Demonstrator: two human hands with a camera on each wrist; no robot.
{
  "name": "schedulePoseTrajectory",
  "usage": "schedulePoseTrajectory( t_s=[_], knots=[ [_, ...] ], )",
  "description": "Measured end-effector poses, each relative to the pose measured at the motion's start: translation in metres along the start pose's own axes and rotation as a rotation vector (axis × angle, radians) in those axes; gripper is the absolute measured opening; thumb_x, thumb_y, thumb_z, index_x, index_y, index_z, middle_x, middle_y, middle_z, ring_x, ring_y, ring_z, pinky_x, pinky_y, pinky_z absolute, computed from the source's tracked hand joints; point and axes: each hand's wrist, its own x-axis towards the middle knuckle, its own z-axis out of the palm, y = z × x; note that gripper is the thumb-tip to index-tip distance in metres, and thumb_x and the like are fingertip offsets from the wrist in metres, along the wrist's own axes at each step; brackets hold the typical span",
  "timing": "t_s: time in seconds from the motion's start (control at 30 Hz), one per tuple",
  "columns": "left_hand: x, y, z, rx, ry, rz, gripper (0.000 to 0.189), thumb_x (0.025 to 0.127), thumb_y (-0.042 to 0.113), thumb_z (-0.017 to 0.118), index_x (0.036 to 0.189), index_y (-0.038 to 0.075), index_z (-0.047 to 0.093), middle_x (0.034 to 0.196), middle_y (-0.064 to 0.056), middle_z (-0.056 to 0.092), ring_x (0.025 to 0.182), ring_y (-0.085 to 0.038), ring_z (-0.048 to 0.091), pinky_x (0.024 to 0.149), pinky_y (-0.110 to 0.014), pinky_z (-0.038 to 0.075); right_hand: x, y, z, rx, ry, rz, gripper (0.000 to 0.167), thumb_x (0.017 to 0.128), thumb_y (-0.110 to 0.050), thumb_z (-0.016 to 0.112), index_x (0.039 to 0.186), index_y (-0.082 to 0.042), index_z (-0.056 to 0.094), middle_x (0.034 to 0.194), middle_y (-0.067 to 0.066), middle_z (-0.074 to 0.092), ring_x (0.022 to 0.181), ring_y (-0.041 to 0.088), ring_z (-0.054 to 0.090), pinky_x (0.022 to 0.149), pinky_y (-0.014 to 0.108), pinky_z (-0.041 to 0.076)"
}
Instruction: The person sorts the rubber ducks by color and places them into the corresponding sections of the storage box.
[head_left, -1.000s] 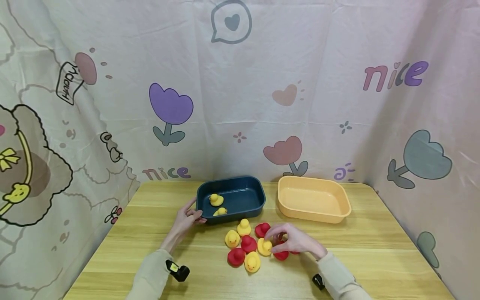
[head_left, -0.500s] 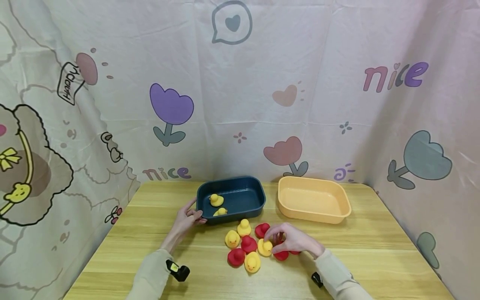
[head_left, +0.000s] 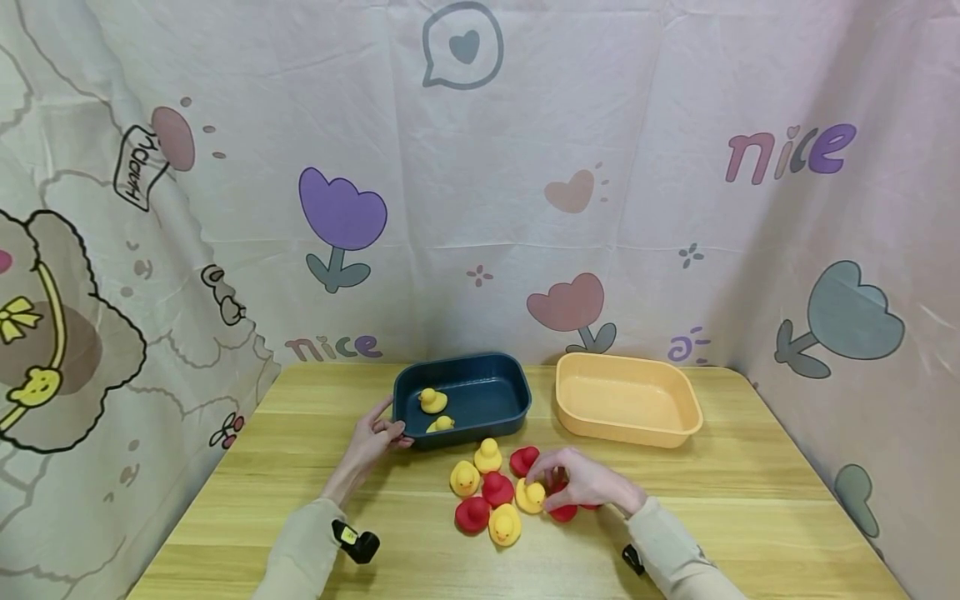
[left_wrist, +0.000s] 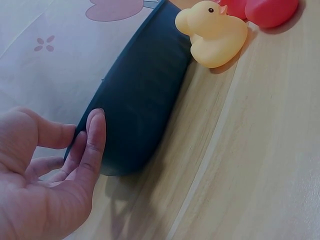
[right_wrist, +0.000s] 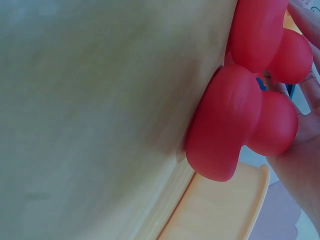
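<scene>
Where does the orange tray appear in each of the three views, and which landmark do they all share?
Head: the orange tray is right of centre, beside the blue tray.
Left wrist: not in this picture.
Right wrist: bottom, right of centre, cut off by the lower edge.
Shared landmark: red ducks, lower middle in head, top right in left wrist, upper right in right wrist.

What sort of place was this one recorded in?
Probably an indoor tabletop recording setup: a cartoon-print fabric backdrop hangs behind a wood-grain table, and a black wrist camera is worn.
</scene>
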Motion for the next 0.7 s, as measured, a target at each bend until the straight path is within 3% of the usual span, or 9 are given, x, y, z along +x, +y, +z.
schedulePoseTrajectory(
  t_s=[0.4, 0.7],
  knots=[
    [-0.0001, 0.0001, -0.0015, 0.000, -0.005, -0.004, 0.069, 0.101, -0.006, 0.048, 0.161, 0.001, 0.014, 0.077, -0.001, 0.061, 0.067, -0.007, 0.071, 0.072, -0.021, 0.063, -0.0007, 0.0019, 0.0018, -0.013, 0.044, -0.033, 0.025, 0.082, -0.015, 0.084, 0.105, -0.010, 0.076, 0.085, 0.003, 0.067, 0.073, 0.011, 0.058, 0.063, 0.020, 0.052],
    [-0.0007, 0.0006, -0.0011, 0.009, -0.002, -0.014, 0.070, 0.101, -0.005, 0.049, 0.161, 0.002, 0.014, 0.079, -0.002, 0.062, 0.068, -0.008, 0.071, 0.074, -0.024, 0.063, -0.0014, 0.0008, 0.0016, 0.024, 0.056, -0.025, 0.025, 0.086, -0.018, 0.080, 0.110, -0.011, 0.076, 0.096, 0.001, 0.070, 0.076, 0.014, 0.058, 0.065, 0.023, 0.053]
  ],
)
